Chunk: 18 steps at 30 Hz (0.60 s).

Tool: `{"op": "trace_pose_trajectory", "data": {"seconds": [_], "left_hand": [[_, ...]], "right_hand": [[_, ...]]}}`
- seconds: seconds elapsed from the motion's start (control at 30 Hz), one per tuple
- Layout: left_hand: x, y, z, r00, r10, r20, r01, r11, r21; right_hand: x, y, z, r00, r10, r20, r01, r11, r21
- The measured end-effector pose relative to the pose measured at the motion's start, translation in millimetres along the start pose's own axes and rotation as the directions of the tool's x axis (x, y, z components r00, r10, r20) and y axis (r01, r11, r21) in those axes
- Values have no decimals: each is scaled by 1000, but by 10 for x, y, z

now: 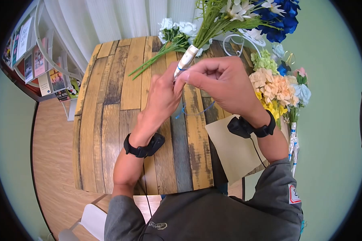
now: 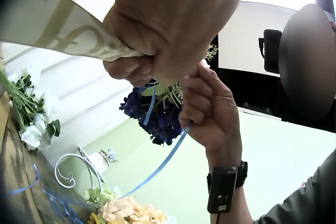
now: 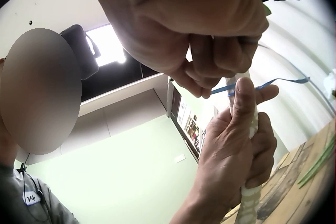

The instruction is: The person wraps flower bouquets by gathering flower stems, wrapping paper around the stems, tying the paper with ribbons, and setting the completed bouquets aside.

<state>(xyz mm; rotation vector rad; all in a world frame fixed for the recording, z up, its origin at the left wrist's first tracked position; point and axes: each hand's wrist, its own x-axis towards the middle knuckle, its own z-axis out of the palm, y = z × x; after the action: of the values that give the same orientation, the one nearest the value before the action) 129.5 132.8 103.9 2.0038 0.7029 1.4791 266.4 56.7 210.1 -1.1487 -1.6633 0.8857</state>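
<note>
My left hand (image 1: 161, 94) grips the paper-wrapped stems of a bouquet, the white wrap (image 1: 187, 58) tilting up and away to the right. Above the wrap spread green stems, white flowers (image 1: 238, 11) and deep blue flowers (image 1: 280, 22). Close beside it, my right hand (image 1: 231, 84) pinches a thin blue ribbon (image 2: 165, 162) between thumb and fingertips. The ribbon crosses the wrap near my left thumb, as the right wrist view shows, and a loose length hangs down over the table. In the left wrist view, gold-coloured print marks the wrapping paper (image 2: 71, 29).
White roses (image 1: 187, 28) with green stems lie at the table's back. Peach flowers (image 1: 273, 86), yellow blooms and wrapped bouquets line the right side, near a white scrolled metal stand (image 1: 233, 42). Brown paper (image 1: 233, 150) lies front right on the wooden table (image 1: 124, 84). A magazine rack stands left.
</note>
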Motion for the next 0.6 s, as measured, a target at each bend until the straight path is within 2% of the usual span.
{"op": "trace_pose_trajectory", "data": {"seconds": [0.07, 0.13, 0.17, 0.23, 0.27, 0.3, 0.33, 0.37, 0.4, 0.43, 0.47, 0.5, 0.53, 0.6], "left_hand": [[-3, -11, 19, 1000, -3, 22, 3, 1000, 6], [-15, -12, 38, 999, 45, 7, -46, 999, 26], [-28, 15, 32, 999, 38, 14, -38, 999, 23], [-41, 83, 29, 997, -55, 60, 57, 998, -25], [-52, 54, 58, 995, -61, 75, 63, 998, -28], [-53, 5, 86, 997, -24, 70, 28, 998, -60], [-59, -20, 105, 998, 15, 60, -9, 996, -91], [-66, 8, 102, 997, 14, 72, -7, 996, -90], [-52, 64, 83, 982, -133, 132, 156, 971, -179], [-34, 114, 59, 942, -270, 199, 316, 914, -256], [-16, 144, 35, 943, -268, 197, 313, 914, -256], [3, 170, 6, 905, -332, 265, 408, 854, -323], [22, 197, -27, 860, -385, 334, 497, 780, -380], [43, 290, -102, 847, -388, 363, 521, 739, -427]], "right_hand": [[13, 6, -12, 1000, -1, 1, 1, 1000, -1], [41, -23, -47, 998, 69, 9, -67, 988, -137], [58, -53, -52, 997, 78, 6, -77, 988, -133], [115, -148, -46, 994, 109, 15, -108, 992, -58], [176, -177, 27, 998, 46, 50, -47, 998, 31], [227, -217, 76, 997, -22, 76, 13, 992, 125], [255, -387, 1, 998, -16, 64, 7, 991, 132], [295, -633, -100, 949, 20, 316, -109, 958, 266], [307, -758, -168, 833, 10, 553, -248, 900, 357], [282, -688, -177, 834, 9, 551, -246, 900, 359], [248, -554, -166, 957, -95, 273, 21, 965, 262], [215, -458, -167, 968, -253, -3, 252, 964, 82], [106, -438, -233, 946, -314, -86, 270, 904, -331], [-54, -250, -322, 979, -99, -180, 5, 887, -461]]}}
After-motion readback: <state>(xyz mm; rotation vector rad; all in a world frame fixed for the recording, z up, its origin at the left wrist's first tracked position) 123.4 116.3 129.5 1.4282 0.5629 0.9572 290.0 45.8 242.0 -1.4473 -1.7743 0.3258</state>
